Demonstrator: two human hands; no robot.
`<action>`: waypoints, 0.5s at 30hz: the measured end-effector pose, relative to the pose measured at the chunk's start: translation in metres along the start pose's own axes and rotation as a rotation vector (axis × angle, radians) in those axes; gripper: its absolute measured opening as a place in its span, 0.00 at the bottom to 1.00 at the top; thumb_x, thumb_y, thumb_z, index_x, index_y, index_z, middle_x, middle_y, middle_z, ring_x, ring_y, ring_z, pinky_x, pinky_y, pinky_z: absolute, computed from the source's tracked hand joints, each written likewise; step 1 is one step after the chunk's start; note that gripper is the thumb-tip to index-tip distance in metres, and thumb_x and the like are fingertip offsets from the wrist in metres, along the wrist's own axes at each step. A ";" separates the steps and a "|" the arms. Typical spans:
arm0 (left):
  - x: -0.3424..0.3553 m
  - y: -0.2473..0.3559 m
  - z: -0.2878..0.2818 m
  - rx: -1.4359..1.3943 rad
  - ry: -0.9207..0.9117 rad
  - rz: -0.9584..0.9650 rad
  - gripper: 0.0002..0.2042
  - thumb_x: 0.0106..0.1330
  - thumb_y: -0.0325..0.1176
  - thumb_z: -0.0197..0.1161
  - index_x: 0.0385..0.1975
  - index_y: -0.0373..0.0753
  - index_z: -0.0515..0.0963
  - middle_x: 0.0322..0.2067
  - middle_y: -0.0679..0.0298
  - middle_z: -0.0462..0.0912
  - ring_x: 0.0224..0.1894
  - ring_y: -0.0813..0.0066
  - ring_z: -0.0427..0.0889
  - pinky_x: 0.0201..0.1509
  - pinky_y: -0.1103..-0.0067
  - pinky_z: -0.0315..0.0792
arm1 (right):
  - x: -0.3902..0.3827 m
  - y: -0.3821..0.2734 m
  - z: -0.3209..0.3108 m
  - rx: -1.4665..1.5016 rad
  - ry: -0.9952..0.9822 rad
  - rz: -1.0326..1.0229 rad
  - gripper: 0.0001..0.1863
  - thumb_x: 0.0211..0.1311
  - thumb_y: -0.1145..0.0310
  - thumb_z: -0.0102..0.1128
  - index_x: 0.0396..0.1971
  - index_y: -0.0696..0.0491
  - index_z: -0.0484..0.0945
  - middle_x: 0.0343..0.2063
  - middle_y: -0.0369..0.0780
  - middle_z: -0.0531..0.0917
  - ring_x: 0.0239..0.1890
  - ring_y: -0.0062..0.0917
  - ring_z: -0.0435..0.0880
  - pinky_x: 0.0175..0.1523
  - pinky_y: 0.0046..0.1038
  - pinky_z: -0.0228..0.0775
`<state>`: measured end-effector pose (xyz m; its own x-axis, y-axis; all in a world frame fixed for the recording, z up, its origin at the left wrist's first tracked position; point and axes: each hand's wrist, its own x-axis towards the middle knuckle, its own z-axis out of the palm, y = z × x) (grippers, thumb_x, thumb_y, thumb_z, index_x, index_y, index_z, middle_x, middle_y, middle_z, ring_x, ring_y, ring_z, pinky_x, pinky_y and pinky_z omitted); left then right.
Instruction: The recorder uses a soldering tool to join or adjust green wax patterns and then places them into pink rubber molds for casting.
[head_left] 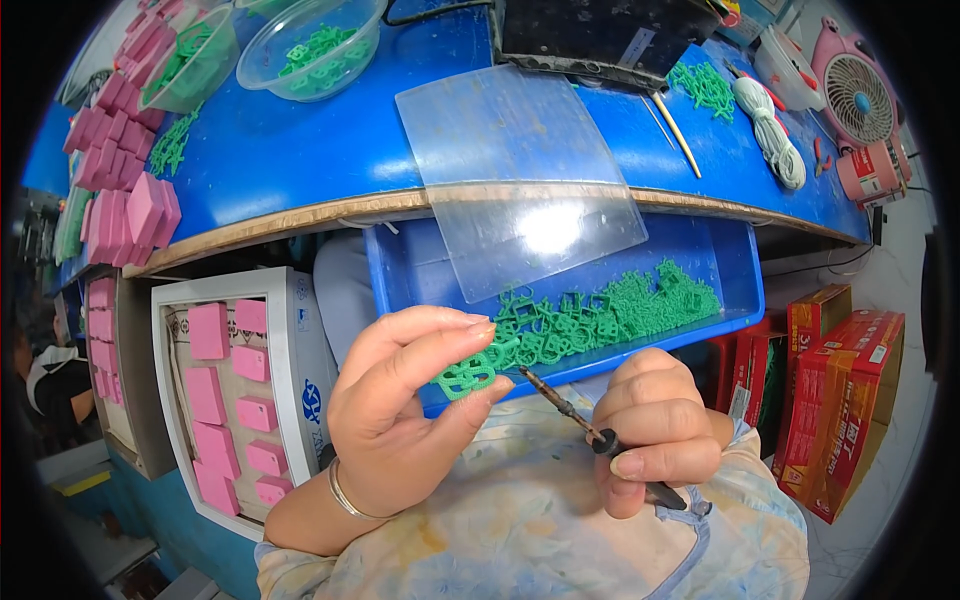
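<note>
My left hand [395,400], a bangle at its wrist, pinches a small green openwork piece [468,372] between thumb and fingers. Wrapped round the black handle of a soldering iron [565,408] is my right hand [660,425]. The iron's thin, browned metal tip points up and left, close beside the green piece; whether they touch I cannot tell. Just beyond both hands, a blue tray [745,310] holds a heap of similar green pieces [570,325] and finer green bits [670,295].
A clear plastic sheet [510,130] overhangs the blue table [300,150] and tray. Tubs of green pieces [325,55] and stacked pink blocks [140,215] stand left. A black box [600,40] is behind, a pink fan [855,90] far right, red cartons [840,400] below.
</note>
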<state>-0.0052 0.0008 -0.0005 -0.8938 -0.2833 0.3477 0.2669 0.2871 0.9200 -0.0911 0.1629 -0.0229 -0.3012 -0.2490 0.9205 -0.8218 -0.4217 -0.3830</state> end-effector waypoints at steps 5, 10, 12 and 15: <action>-0.001 -0.001 -0.002 0.012 -0.015 -0.012 0.20 0.42 0.16 0.69 0.39 0.32 0.76 0.38 0.55 0.76 0.40 0.70 0.77 0.43 0.80 0.72 | -0.001 0.000 0.000 -0.003 -0.004 0.004 0.09 0.57 0.67 0.54 0.32 0.55 0.67 0.18 0.37 0.73 0.11 0.19 0.67 0.15 0.20 0.53; -0.002 -0.002 0.000 -0.078 0.015 -0.041 0.20 0.44 0.16 0.68 0.40 0.30 0.75 0.39 0.56 0.75 0.39 0.72 0.77 0.44 0.80 0.73 | -0.001 -0.002 0.001 0.012 -0.004 0.010 0.08 0.57 0.68 0.53 0.33 0.55 0.68 0.18 0.37 0.74 0.11 0.19 0.67 0.15 0.20 0.53; -0.003 -0.002 0.002 -0.107 0.025 -0.048 0.19 0.44 0.15 0.67 0.40 0.30 0.75 0.39 0.56 0.75 0.39 0.71 0.77 0.44 0.80 0.73 | -0.001 -0.003 0.000 0.008 -0.012 0.010 0.08 0.57 0.68 0.53 0.33 0.55 0.68 0.18 0.37 0.74 0.11 0.19 0.67 0.16 0.20 0.53; -0.002 -0.002 0.001 -0.110 -0.005 -0.041 0.17 0.49 0.16 0.63 0.41 0.30 0.72 0.40 0.55 0.74 0.40 0.70 0.77 0.46 0.77 0.75 | -0.002 -0.002 0.001 0.010 -0.021 0.009 0.08 0.57 0.68 0.53 0.33 0.55 0.68 0.18 0.37 0.74 0.11 0.19 0.68 0.16 0.20 0.54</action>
<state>-0.0042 0.0017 -0.0033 -0.9067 -0.2880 0.3082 0.2674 0.1727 0.9480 -0.0881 0.1639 -0.0240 -0.2982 -0.2710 0.9152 -0.8145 -0.4277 -0.3920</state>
